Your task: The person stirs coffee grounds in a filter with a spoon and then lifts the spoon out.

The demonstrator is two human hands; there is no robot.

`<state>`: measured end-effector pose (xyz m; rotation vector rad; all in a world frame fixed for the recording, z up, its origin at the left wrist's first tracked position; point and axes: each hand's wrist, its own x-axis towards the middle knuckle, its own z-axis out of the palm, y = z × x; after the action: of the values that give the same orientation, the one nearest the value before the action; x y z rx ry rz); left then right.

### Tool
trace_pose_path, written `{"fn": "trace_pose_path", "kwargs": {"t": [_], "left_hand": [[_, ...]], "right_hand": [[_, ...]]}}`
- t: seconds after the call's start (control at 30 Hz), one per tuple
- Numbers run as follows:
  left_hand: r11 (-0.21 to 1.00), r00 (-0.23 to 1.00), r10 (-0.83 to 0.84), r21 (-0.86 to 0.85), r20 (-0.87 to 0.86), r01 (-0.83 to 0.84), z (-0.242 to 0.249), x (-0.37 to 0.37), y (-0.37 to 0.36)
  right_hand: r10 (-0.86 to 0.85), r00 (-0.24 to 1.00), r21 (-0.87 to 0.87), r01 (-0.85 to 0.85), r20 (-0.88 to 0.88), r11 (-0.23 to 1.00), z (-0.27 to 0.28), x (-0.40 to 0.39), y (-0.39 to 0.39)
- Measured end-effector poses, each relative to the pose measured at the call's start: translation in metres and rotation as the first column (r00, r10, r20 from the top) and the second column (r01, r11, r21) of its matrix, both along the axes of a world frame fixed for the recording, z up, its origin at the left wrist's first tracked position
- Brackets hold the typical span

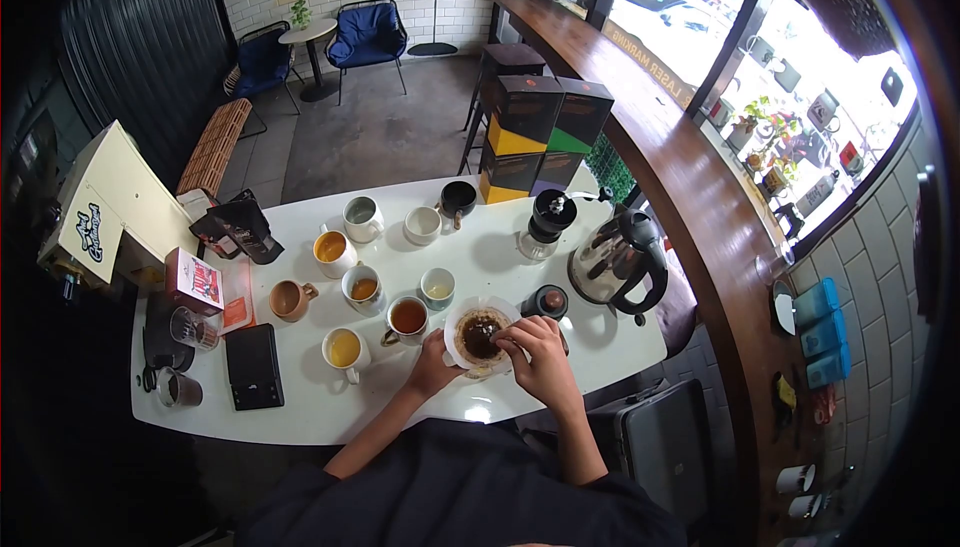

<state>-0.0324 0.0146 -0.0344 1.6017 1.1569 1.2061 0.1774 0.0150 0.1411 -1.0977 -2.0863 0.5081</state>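
So from the head view, there's a paper filter [453, 341] full of dark, wet coffee grounds [474, 341] near the front edge of the tabletop [480, 269], right between the person's hands. The left hand [436, 369] has its fingers closed on the near-left side of the filter. The right hand [541, 355] is pinching a small utensil [493, 331] over the grounds, maybe a spoon, but the fingers hide most of it.

Progress-wise, I'd call it partway: the grounds are soaked and the paper is stained up the sides, but dark liquid seems to sit in the middle, so probably not drained. Can't tell how much has run through. Several mugs nearby hold liquid, like the tea-coloured mug [407, 317] and the yellow one [343, 349].

Room is kinda tight. Those mugs crowd the left hand's side, and a dark round container [548, 303] is just beside the right hand, with the big kettle [607, 259] beyond it. The grinder [546, 224] stands further back. The forearms come in over the front edge, so the looser space looks like the strip nearest the body.
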Motion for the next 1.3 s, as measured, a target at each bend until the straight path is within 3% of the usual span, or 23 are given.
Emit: {"fn": "trace_pose_path", "kwargs": {"t": [0.1,0.17,0.3,0.37,0.8,1.07,1.3], "left_hand": [[1.0,1.0,-0.006,-0.024,0.017,0.007,0.004,-0.001,0.0],[0.996,0.994,-0.03,0.077,-0.109,0.038,0.008,-0.003,0.001],[1.0,0.999,-0.001,0.026,-0.045,0.002,0.005,-0.001,0.001],[0.993,0.989,-0.02,0.112,-0.144,0.036,0.012,-0.003,0.001],[0.992,0.986,-0.023,0.116,-0.168,0.043,0.008,-0.003,0.002],[1.0,1.0,0.003,-0.002,-0.018,-0.003,0.007,0.001,0.0],[1.0,1.0,-0.001,0.011,0.011,0.001,0.005,0.002,0.0]], "right_hand": [[0.013,1.0,-0.029,-0.014,-0.021,0.999,0.003,0.0,-0.001],[0.006,1.0,-0.032,-0.007,-0.027,0.999,0.003,0.0,-0.001],[0.004,1.0,-0.025,-0.004,-0.015,1.0,-0.001,0.002,-0.001],[0.008,1.0,-0.036,-0.008,-0.022,0.999,0.001,0.002,-0.001],[-0.011,0.999,-0.036,0.01,-0.031,0.999,0.002,0.002,0.0],[0.008,0.999,-0.025,-0.01,-0.048,1.0,0.0,0.001,0.003],[-0.001,1.0,-0.051,0.0,-0.015,0.999,-0.002,0.007,0.002]]}}
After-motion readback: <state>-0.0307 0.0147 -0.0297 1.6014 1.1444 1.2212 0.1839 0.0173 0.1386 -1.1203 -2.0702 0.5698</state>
